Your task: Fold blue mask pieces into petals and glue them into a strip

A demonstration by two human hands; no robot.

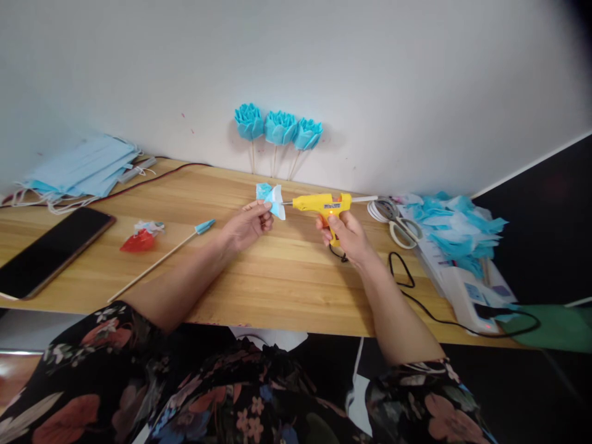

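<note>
My left hand pinches a small blue-and-white piece of fabric, like mask material, over the middle of the table. Wrapped round the handle of a yellow hot glue gun is my right hand. The gun's nozzle points left and meets the edge of the fabric piece; whether it touches I cannot tell. A white glue stick sticks out of the gun's back end. Left of my left hand lies a wooden stick with a blue wrapped tip.
Three blue fabric flowers on sticks lean against the wall. At left are face masks, a phone and a red item. Scissors, blue fabric pieces, a power strip and a black cord lie at right.
</note>
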